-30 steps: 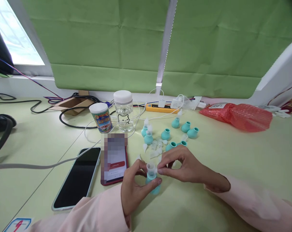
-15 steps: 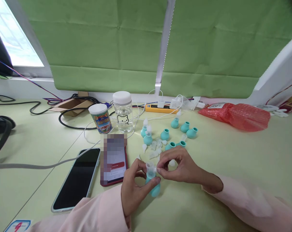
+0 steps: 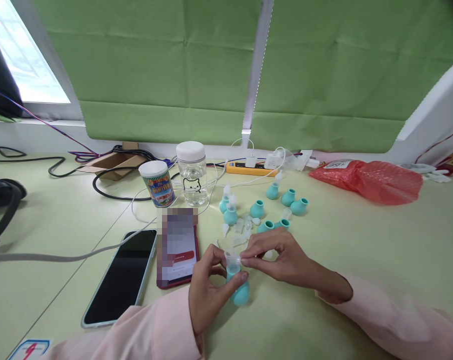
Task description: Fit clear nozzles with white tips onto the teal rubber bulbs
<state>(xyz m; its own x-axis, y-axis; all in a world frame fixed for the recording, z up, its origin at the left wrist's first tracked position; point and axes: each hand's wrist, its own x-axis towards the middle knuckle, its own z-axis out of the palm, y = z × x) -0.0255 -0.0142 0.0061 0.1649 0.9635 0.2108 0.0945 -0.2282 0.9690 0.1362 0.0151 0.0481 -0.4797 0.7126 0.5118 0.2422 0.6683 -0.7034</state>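
Observation:
My left hand [image 3: 211,290] is closed around a teal squeeze bulb [image 3: 240,295] with a clear plastic neck [image 3: 232,262] on top, thumb across the front and fingers behind. The bulb stands nearly upright, low over the table. Thumb and forefinger of my right hand [image 3: 275,255] pinch a small clear plastic piece [image 3: 240,260] at the right side of that neck; whether it is separate from the neck, I cannot tell. Just beyond my hands lie loose clear plastic parts [image 3: 240,239]. Several open teal bulbs [image 3: 257,209] stand or lie behind them, and a few bulbs [image 3: 230,216] carry white tips.
To the left are a black-screened phone [image 3: 119,280] and a lit phone [image 3: 179,250]. Behind them stand a printed cup [image 3: 157,185] and a clear jar [image 3: 192,175]. Cables run to a yellow power strip [image 3: 245,169]. A red bubble-wrap bag [image 3: 384,182] lies at the back right.
My right fingertips have shifted slightly left, closer against the clear neck. My left hand keeps its hold on the bulb, and the table items stay as they were.

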